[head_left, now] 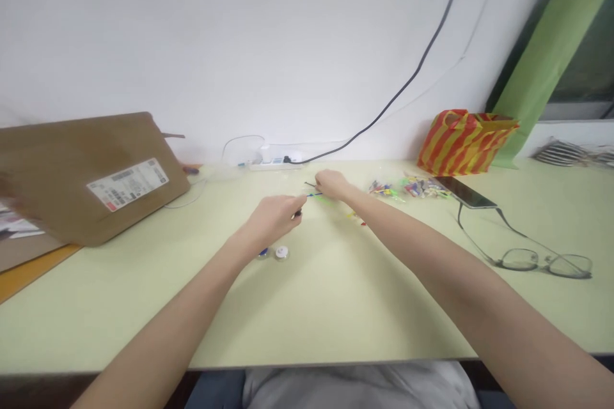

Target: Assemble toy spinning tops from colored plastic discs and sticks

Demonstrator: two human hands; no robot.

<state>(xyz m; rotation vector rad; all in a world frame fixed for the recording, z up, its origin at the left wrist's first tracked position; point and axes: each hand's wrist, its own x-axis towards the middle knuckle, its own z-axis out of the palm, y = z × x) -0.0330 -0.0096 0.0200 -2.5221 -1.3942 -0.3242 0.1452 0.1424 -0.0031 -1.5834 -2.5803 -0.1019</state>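
Over the middle of the pale green table [307, 307], my left hand [277, 220] is closed, with a small dark object showing at its fingers. My right hand [332, 184] is closed a little farther back, its fingers at a thin blue piece [314, 194] that spans the gap between both hands. A thin dark piece sticks out left of the right fingers. Bright green bits [325, 200] lie just below that hand. Two small round containers, one with a white top [282, 252] and one blue [263, 252], stand below my left hand.
Bags of small colourful pieces [425, 187], a phone [465, 192] and glasses [520, 259] lie right. A striped bag [465, 142] stands behind them. A cardboard mailer [96, 172] is left; a power strip [273, 163] and black cable [403, 86] are at the wall.
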